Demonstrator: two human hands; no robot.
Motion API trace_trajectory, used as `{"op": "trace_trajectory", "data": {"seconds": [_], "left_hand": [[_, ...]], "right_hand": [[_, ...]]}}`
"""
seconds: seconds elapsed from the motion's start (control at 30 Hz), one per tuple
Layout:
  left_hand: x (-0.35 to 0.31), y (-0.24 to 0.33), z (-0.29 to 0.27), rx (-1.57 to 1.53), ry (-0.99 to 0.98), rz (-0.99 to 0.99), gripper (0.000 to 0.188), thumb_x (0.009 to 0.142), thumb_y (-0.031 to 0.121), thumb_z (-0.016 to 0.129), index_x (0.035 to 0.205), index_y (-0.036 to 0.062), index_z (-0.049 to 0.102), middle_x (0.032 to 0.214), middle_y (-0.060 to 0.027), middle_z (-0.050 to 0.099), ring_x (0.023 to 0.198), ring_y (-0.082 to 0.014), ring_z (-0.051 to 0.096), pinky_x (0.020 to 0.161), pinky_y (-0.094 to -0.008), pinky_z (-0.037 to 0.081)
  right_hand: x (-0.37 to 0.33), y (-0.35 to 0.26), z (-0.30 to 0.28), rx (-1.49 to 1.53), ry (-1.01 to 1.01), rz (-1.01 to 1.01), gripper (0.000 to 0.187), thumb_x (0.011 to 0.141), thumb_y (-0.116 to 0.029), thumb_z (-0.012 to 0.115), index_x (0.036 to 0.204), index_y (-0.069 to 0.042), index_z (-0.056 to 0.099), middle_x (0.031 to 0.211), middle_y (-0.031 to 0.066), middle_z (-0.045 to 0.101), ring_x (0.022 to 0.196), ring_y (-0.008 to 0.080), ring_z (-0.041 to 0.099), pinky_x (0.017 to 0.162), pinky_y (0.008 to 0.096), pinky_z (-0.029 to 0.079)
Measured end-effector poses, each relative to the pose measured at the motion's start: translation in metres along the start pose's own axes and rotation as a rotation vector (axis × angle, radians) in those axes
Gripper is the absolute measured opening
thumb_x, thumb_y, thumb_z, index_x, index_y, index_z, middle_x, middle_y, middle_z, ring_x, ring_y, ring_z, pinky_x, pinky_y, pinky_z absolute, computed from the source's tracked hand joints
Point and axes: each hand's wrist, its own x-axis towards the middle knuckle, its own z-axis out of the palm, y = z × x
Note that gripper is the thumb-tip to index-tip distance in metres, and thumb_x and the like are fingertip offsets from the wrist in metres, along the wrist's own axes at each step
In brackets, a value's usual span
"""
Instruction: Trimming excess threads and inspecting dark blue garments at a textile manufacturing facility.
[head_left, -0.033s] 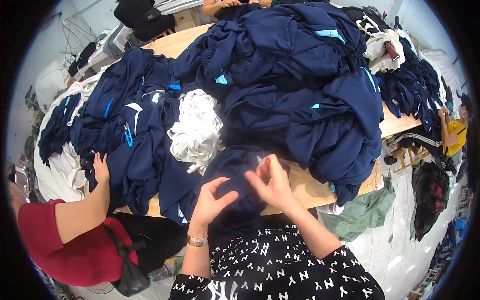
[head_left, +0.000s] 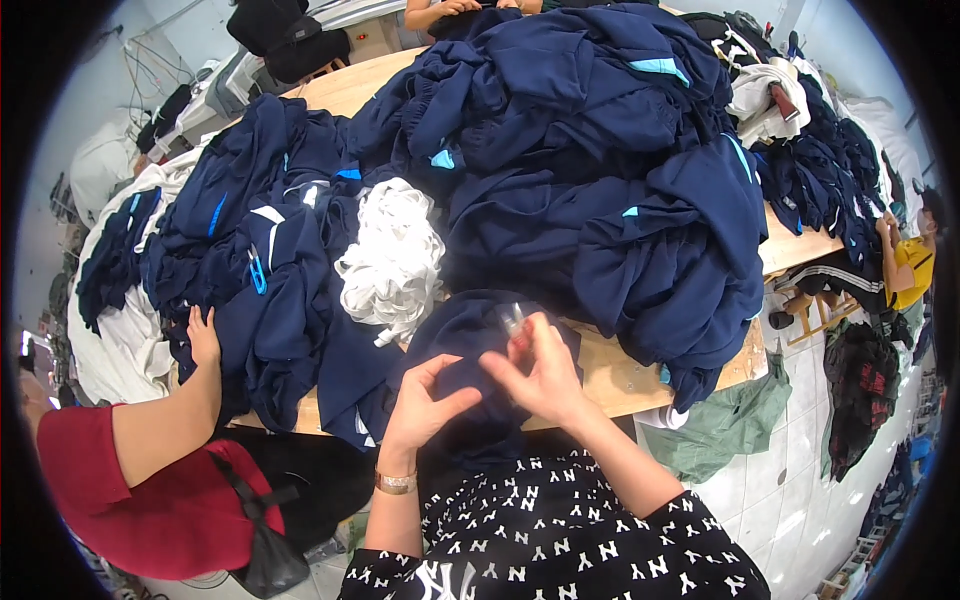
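A navy blue garment (head_left: 470, 330) lies bunched at the table's front edge before me. My left hand (head_left: 425, 405) is over its left part, thumb and curved forefinger apart, with nothing visible between them. Just to the right, my right hand (head_left: 545, 375) is closed on a small red tool with a shiny tip (head_left: 514, 322); it is blurred and its kind is unclear. Beyond my left hand sits a heap of white tape or elastic (head_left: 392, 258). A big pile of navy garments (head_left: 580, 130) rises behind both hands.
At left, a person in a dark red shirt (head_left: 170, 490) reaches a hand (head_left: 203, 335) onto more navy garments. Blue thread snips (head_left: 258, 272) lie on that cloth. Another person's hands (head_left: 460, 8) show at the far edge. A person in yellow (head_left: 910, 270) sits at right.
My right hand has shifted slightly left and down with the small red tool in it. My left hand has hardly moved.
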Motion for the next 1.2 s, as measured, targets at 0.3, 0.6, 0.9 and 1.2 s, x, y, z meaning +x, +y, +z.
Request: {"op": "trace_trajectory", "data": {"seconds": [0.3,0.6,0.9,1.2], "left_hand": [[0.003,-0.005,0.012,0.149,0.068,0.020,0.045,0.064,0.007,0.084,0.102,-0.0009,0.061,0.097,-0.0037,0.064,0.088,-0.0092,0.058,0.080,-0.0240,0.046],[0.003,-0.002,0.012,-0.199,0.022,-0.047,0.035,0.073,-0.001,0.074,0.105,-0.0017,0.059,0.094,-0.0046,0.064,0.080,-0.0078,0.060,0.072,-0.0215,0.053],[0.001,-0.001,0.014,-0.133,-0.013,-0.103,0.033,0.076,0.000,0.072,0.105,-0.0020,0.058,0.093,-0.0031,0.063,0.077,-0.0059,0.059,0.070,-0.0196,0.051],[0.010,-0.006,0.017,-0.182,0.074,-0.126,0.022,0.080,0.002,0.069,0.100,-0.0017,0.061,0.090,-0.0020,0.064,0.076,-0.0053,0.059,0.070,-0.0184,0.049]], "right_hand": [[0.002,0.022,0.003,0.582,-0.021,0.106,0.022,0.086,-0.005,0.062,0.083,-0.007,0.040,0.072,-0.0034,0.044,0.065,0.0021,0.040,0.056,0.0174,0.034],[0.008,0.011,-0.014,0.390,0.021,0.012,0.024,0.084,-0.012,0.066,0.089,-0.004,0.044,0.074,0.0007,0.053,0.068,0.0074,0.050,0.065,0.0221,0.043],[0.022,0.014,-0.003,0.386,-0.020,0.241,0.026,0.082,-0.001,0.064,0.081,-0.007,0.039,0.073,-0.0011,0.047,0.068,0.0059,0.044,0.064,0.0215,0.039],[0.015,0.012,-0.008,0.634,-0.010,0.099,0.020,0.087,-0.002,0.060,0.086,-0.005,0.040,0.072,-0.0015,0.048,0.063,0.0033,0.043,0.057,0.0185,0.038]]}}
